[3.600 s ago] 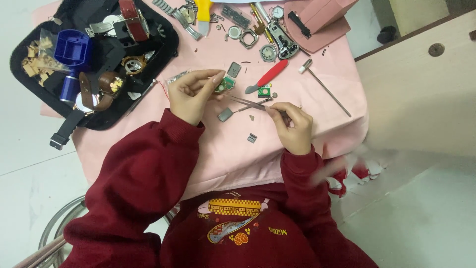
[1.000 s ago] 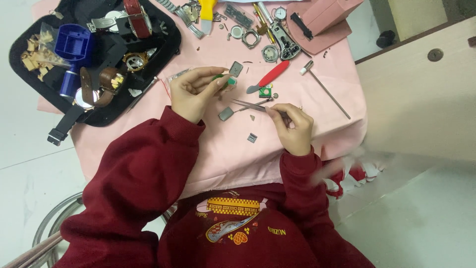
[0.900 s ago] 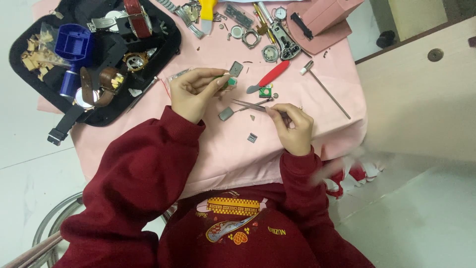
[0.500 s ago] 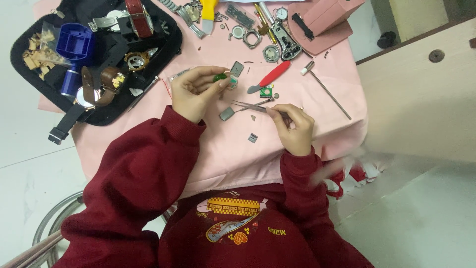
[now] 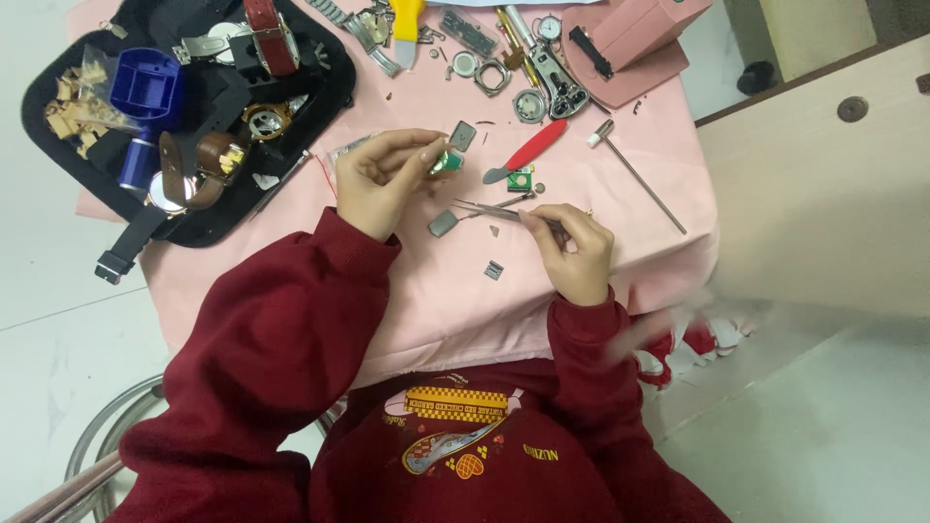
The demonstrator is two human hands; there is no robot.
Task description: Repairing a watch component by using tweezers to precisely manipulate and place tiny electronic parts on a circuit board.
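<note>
Tweezers (image 5: 494,208) pinched in the right hand (image 5: 573,254) point at the small green part (image 5: 445,163) gripped by the left hand (image 5: 380,179) — fitting unfinished, loose pieces scattered across the pink-clothed bench (image 5: 620,261).

Both hands raised over the lap, left hand (image 5: 376,184) fingers pinched together, right hand (image 5: 573,247) curled closed, wrists bent

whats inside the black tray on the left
The black tray holds a blue cup-shaped holder, tan wooden bits, brown straps and watch parts. Whatever lies beneath those heaped pieces is covered.
</note>
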